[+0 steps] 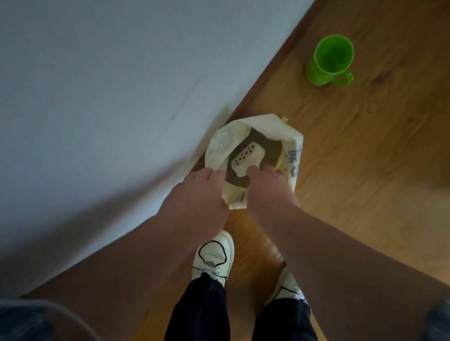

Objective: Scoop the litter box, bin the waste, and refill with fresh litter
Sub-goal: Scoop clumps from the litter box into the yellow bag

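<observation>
A white printed bag point(222, 143) stands open on the wooden floor against the wall. Inside it lies a white slotted scoop point(246, 153) on dark contents. My left hand point(198, 198) grips the bag's near left rim, fingers curled over the edge. My right hand point(268, 182) reaches into the mouth of the bag at its right side; its fingertips are hidden inside, beside the scoop's lower end. Whether they touch the scoop I cannot tell.
A green plastic cup point(330, 60) with a handle stands upright on the floor beyond the bag, to the right. A pale wall point(99, 75) fills the left. My white shoes point(214, 256) stand just behind the bag.
</observation>
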{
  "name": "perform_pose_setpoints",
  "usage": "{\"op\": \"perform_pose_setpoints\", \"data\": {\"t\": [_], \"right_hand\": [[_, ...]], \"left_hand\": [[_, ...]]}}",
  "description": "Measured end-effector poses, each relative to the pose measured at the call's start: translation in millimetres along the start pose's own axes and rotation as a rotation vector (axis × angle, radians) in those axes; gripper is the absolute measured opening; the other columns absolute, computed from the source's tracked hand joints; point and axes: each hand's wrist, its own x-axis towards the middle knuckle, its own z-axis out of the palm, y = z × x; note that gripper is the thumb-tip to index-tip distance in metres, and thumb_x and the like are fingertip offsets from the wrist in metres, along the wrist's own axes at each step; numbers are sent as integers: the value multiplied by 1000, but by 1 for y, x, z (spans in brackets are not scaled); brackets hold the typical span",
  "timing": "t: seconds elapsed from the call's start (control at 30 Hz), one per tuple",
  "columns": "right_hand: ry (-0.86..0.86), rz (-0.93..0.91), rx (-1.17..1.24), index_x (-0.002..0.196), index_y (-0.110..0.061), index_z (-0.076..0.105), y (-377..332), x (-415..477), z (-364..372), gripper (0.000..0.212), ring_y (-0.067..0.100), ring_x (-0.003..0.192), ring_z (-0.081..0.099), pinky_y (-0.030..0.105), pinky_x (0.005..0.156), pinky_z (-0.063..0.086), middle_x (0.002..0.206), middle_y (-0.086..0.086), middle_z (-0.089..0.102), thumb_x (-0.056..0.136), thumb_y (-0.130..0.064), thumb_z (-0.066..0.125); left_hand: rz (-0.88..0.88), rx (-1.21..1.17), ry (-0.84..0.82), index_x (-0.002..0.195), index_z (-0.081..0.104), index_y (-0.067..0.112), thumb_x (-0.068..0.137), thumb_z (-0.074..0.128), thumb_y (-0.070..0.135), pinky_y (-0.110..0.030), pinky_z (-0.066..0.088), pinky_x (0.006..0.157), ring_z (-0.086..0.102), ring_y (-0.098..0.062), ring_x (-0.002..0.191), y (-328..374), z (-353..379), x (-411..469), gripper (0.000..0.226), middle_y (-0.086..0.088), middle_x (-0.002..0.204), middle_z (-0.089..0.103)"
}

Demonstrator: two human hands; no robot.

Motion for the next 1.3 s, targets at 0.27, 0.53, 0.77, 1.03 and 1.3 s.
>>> {"op": "perform_pose_setpoints", "data": {"t": [0.27, 0.53, 0.77, 1.03, 1.3], "right_hand": [[169, -81, 98, 130, -18, 50, 7, -59, -26, 45, 24, 115, 42, 41, 91, 51, 123, 1, 47, 89, -2, 52], [206, -10, 422, 142, -26, 46, 19, -212, -98, 50, 21, 124, 47, 34, 100, 46, 139, -2, 49, 95, -7, 47], [319, 199, 786, 131, -30, 54, 15, -403, -199, 39, 6, 63, 57, 16, 47, 38, 110, -6, 65, 95, -16, 50], [648, 352, 1059, 122, -32, 57, 18, -615, -265, 30, 5, 74, 61, 17, 54, 42, 102, -14, 63, 96, -17, 54], [925, 326, 1586, 105, -21, 66, 21, -753, -260, 23, 18, 84, 70, 24, 72, 59, 95, 1, 71, 98, -6, 49]], "left_hand": [[-52, -65, -4, 143, 38, 20, 92, 48, 26, -38, 46, 93, 47, -21, 123, 21, -29, -25, 52, -2, 139, 47], [-54, -13, -87, 138, 42, 23, 92, 47, 30, -45, 52, 88, 55, -24, 112, 59, -122, -110, 47, -3, 130, 52], [53, 17, -59, 145, 36, 20, 93, 50, 24, -46, 47, 98, 51, -30, 123, 124, -262, -228, 53, -11, 137, 49], [407, -22, -68, 148, 34, 20, 88, 59, 20, -42, 42, 106, 50, -27, 128, 238, -338, -343, 64, -9, 144, 46], [613, -210, -124, 145, 30, 26, 87, 73, 27, -33, 42, 103, 46, -20, 133, 362, -372, -419, 73, 0, 151, 39]]}}
